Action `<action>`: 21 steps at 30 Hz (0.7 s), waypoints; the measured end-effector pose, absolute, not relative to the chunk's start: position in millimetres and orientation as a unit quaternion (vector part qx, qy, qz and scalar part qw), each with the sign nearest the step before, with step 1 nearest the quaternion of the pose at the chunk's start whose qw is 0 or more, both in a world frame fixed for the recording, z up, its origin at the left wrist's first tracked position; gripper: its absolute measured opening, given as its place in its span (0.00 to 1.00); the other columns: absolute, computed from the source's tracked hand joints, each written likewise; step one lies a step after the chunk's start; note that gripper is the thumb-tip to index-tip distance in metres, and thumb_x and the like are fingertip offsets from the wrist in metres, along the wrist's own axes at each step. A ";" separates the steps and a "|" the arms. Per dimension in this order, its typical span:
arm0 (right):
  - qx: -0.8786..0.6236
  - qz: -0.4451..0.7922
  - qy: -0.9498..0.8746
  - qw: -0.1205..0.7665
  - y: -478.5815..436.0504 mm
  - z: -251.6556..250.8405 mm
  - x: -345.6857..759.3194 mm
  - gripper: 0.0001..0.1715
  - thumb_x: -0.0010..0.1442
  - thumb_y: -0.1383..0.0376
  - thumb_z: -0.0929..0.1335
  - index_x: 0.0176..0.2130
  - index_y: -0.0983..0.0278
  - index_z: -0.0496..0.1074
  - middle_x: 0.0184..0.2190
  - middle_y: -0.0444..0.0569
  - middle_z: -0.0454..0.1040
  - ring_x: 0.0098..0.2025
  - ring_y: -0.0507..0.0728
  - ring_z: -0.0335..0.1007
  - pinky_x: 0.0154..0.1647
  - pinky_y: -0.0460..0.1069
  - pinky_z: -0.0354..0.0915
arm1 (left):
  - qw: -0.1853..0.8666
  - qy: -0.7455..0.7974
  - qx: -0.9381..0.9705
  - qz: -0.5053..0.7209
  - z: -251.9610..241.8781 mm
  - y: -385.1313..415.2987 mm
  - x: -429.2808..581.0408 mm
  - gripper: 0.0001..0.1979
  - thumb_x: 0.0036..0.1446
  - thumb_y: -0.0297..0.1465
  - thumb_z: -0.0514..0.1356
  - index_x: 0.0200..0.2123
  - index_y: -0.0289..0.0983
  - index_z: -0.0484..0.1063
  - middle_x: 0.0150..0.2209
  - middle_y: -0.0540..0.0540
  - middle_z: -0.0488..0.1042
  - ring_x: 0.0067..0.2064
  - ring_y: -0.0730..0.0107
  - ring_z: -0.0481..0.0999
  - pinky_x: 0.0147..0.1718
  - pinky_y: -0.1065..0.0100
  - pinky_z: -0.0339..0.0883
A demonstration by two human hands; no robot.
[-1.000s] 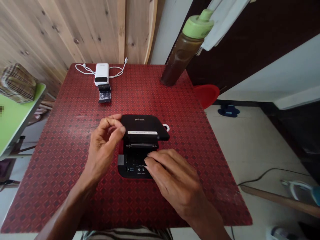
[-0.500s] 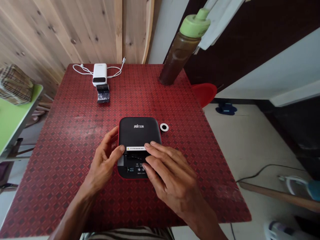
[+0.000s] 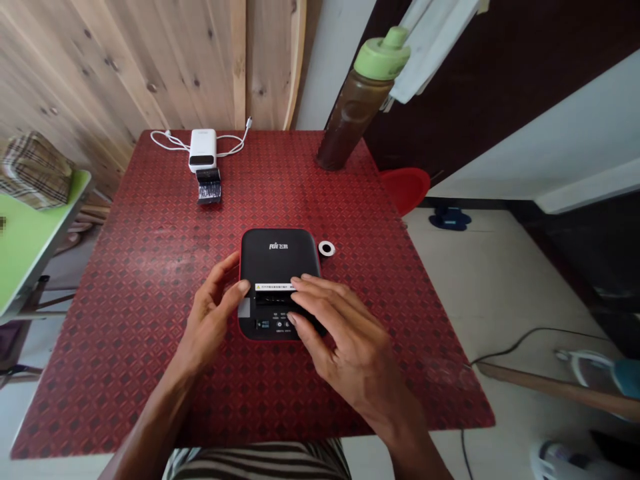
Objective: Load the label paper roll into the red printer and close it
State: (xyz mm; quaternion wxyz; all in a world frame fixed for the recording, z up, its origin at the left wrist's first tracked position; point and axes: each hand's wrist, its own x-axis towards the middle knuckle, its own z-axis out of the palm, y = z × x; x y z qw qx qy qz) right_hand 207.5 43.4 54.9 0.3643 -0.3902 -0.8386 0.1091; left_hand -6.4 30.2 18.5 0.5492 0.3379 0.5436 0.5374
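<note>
A black thermal printer (image 3: 279,263) with a red rim lies on the table, its lid down. A white warning label runs across the lid's front edge, with a dark gap below it. My left hand (image 3: 210,310) is at the printer's left side, fingers apart, thumb tip against the lid's front corner. My right hand (image 3: 340,340) lies across the front right of the printer, fingertips on the lid edge and hiding part of the control panel. Neither hand grips anything.
The red patterned table (image 3: 125,320) holds a white power bank (image 3: 203,150) with a white cable, a small black packet (image 3: 209,185), a white ring (image 3: 327,249) and a brown bottle (image 3: 356,110) with a green cap. A green table (image 3: 30,247) stands left.
The printer lid has swung down from its raised position and now lies over the body. Both hands have moved down with it, and my right hand has shifted onto the lid's front edge.
</note>
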 end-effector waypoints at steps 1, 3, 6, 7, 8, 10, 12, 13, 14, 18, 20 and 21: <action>-0.395 0.116 -0.827 0.383 41.7 54.2 208.9 0.11 0.72 0.73 0.71 0.53 0.66 0.77 0.52 0.57 0.86 0.58 0.61 0.83 0.62 0.58 0.78 | 0.556 0.538 0.337 0.537 18.1 26.8 -8.0 0.26 0.69 0.43 0.68 0.66 0.44 0.76 0.69 0.43 0.77 0.73 0.48 0.72 0.72 0.50 0.62; -0.415 0.120 -0.800 0.416 37.6 51.3 212.7 0.13 0.71 0.73 0.71 0.54 0.65 0.76 0.52 0.57 0.85 0.58 0.60 0.82 0.62 0.58 0.78 | 0.565 0.527 0.346 0.532 17.8 20.0 -11.7 0.25 0.70 0.42 0.67 0.67 0.48 0.76 0.70 0.45 0.76 0.73 0.49 0.71 0.72 0.52 0.62; -0.466 0.120 -0.763 0.431 29.8 42.5 219.6 0.13 0.72 0.70 0.71 0.55 0.62 0.76 0.52 0.55 0.85 0.56 0.59 0.83 0.61 0.57 0.79 | 0.559 0.534 0.365 0.519 17.1 12.9 -16.2 0.24 0.69 0.38 0.69 0.67 0.52 0.76 0.70 0.48 0.76 0.69 0.53 0.75 0.68 0.56 0.67; -0.486 0.124 -0.753 0.426 27.0 38.6 221.6 0.13 0.73 0.69 0.71 0.56 0.62 0.76 0.52 0.55 0.85 0.55 0.59 0.84 0.60 0.57 0.79 | 0.554 0.541 0.366 0.516 16.6 11.9 -16.9 0.24 0.69 0.38 0.69 0.66 0.53 0.77 0.69 0.49 0.77 0.68 0.54 0.76 0.66 0.57 0.68; -0.506 0.132 -0.742 0.419 24.1 34.5 223.2 0.14 0.74 0.66 0.71 0.58 0.62 0.75 0.52 0.55 0.85 0.55 0.59 0.84 0.59 0.56 0.80 | 0.549 0.548 0.366 0.514 16.1 11.5 -17.1 0.24 0.68 0.38 0.69 0.66 0.53 0.77 0.68 0.48 0.78 0.66 0.54 0.78 0.65 0.57 0.70; -0.542 0.153 -0.720 0.407 18.8 26.4 225.3 0.17 0.75 0.61 0.71 0.60 0.62 0.74 0.53 0.55 0.86 0.52 0.59 0.86 0.55 0.55 0.82 | 0.543 0.557 0.364 0.512 15.7 11.7 -16.1 0.24 0.68 0.39 0.70 0.66 0.52 0.78 0.67 0.47 0.78 0.65 0.53 0.79 0.63 0.56 0.72; -0.567 0.177 -0.698 0.400 14.6 19.9 226.0 0.20 0.75 0.56 0.70 0.61 0.62 0.74 0.53 0.56 0.86 0.50 0.60 0.88 0.52 0.56 0.84 | 0.540 0.559 0.364 0.514 16.6 11.8 -14.1 0.25 0.68 0.39 0.70 0.66 0.51 0.77 0.68 0.46 0.77 0.67 0.52 0.78 0.65 0.56 0.71; -0.575 0.191 -0.688 0.399 13.0 17.4 226.1 0.21 0.75 0.54 0.69 0.61 0.62 0.74 0.52 0.56 0.86 0.50 0.61 0.88 0.51 0.56 0.84 | 0.539 0.558 0.364 0.515 17.6 11.5 -12.9 0.25 0.68 0.39 0.69 0.66 0.51 0.77 0.69 0.46 0.76 0.68 0.52 0.76 0.66 0.56 0.69; -0.581 0.206 -0.680 0.397 11.8 15.6 226.0 0.22 0.76 0.53 0.69 0.61 0.62 0.74 0.52 0.57 0.87 0.50 0.62 0.88 0.51 0.57 0.84 | 0.540 0.558 0.363 0.515 18.8 11.1 -11.6 0.24 0.68 0.39 0.69 0.66 0.51 0.77 0.70 0.46 0.76 0.70 0.52 0.75 0.67 0.56 0.68; -0.586 0.244 -0.668 0.389 10.2 13.0 225.9 0.21 0.76 0.53 0.68 0.61 0.62 0.75 0.52 0.58 0.87 0.50 0.62 0.88 0.55 0.59 0.83 | 0.544 0.562 0.353 0.513 23.2 9.1 -6.9 0.25 0.70 0.39 0.68 0.68 0.50 0.75 0.71 0.45 0.74 0.71 0.50 0.74 0.68 0.55 0.68; -0.582 0.238 -0.673 0.389 10.6 12.9 226.2 0.20 0.76 0.55 0.68 0.60 0.62 0.75 0.51 0.58 0.87 0.49 0.63 0.89 0.55 0.60 0.83 | 0.544 0.563 0.347 0.516 24.3 9.1 -4.6 0.25 0.70 0.39 0.67 0.68 0.50 0.75 0.71 0.45 0.75 0.71 0.50 0.73 0.68 0.55 0.69; -0.580 0.233 -0.677 0.389 10.8 12.9 226.2 0.20 0.76 0.55 0.68 0.60 0.62 0.75 0.51 0.58 0.87 0.49 0.63 0.89 0.55 0.60 0.83 | 0.543 0.564 0.345 0.517 24.6 9.4 -3.5 0.25 0.70 0.39 0.67 0.68 0.50 0.75 0.71 0.45 0.75 0.71 0.50 0.73 0.68 0.55 0.69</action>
